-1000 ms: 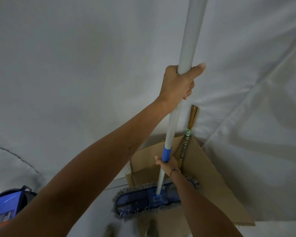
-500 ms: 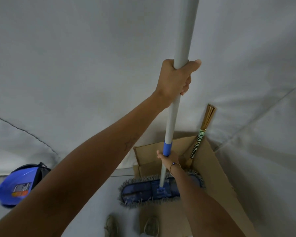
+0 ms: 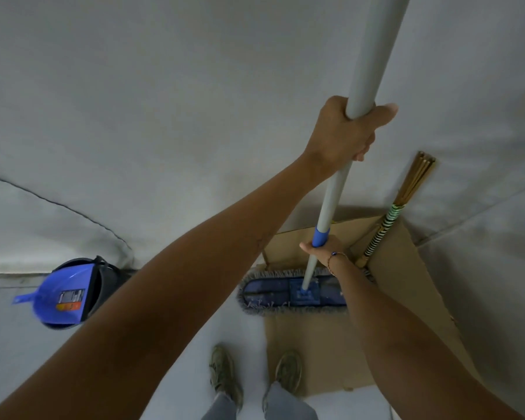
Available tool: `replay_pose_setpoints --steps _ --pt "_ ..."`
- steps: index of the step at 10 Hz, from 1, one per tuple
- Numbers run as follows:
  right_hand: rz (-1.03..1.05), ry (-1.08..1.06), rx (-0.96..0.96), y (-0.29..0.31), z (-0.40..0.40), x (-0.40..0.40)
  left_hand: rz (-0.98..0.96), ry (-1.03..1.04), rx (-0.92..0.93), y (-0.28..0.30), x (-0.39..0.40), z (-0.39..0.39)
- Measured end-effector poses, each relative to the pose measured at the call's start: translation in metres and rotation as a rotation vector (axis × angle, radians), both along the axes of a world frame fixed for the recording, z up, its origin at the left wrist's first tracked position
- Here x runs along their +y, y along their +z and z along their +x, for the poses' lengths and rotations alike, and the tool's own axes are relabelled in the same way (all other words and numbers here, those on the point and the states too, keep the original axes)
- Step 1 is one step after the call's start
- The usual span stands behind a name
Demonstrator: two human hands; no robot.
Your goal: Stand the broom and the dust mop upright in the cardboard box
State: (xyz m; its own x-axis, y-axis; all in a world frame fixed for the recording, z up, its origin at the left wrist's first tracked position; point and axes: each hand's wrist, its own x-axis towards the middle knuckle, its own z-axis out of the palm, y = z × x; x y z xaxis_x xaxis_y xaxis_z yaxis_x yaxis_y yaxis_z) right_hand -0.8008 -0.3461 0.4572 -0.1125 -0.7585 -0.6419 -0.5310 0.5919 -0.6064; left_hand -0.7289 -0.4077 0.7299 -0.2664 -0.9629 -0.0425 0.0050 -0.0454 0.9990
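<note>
I hold the dust mop upright by its long grey pole [image 3: 373, 53]. My left hand [image 3: 344, 133] grips the pole high up. My right hand [image 3: 326, 251], with a bracelet at the wrist, grips it low, by the blue collar. The mop's flat blue fringed head [image 3: 285, 294] hangs across the near rim of the open cardboard box [image 3: 403, 268]. The broom [image 3: 390, 216], with a striped binding on its handle, stands in the box's far right corner and leans against the white cloth wall.
A blue dustpan [image 3: 62, 294] rests in a dark bucket [image 3: 103, 278] on the floor at the left. My two shoes [image 3: 225, 374] stand on the pale floor just before the box. White cloth covers the walls behind and to the right.
The view has tilted down and right, so my shoes, the dustpan and bucket show more. The mop head sits slightly lower against the box rim. Both hands keep their grip.
</note>
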Motion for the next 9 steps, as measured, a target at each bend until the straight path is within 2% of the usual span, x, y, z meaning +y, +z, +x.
replay_pose_setpoints --steps 3,6,7,9 --pt "0.009 -0.017 -0.028 -0.037 0.005 -0.025 0.017 0.097 0.010 -0.047 -0.041 0.003" --pt "-0.015 -0.132 -0.101 -0.046 0.009 -0.040 0.012 0.152 0.041 -0.055 -0.067 0.002" --pt "-0.010 -0.128 -0.084 -0.034 0.008 -0.034 -0.021 0.145 0.011 -0.054 -0.065 0.006" --pt "-0.069 -0.052 0.026 -0.007 0.006 -0.016 -0.086 0.163 -0.164 -0.063 -0.045 0.025"
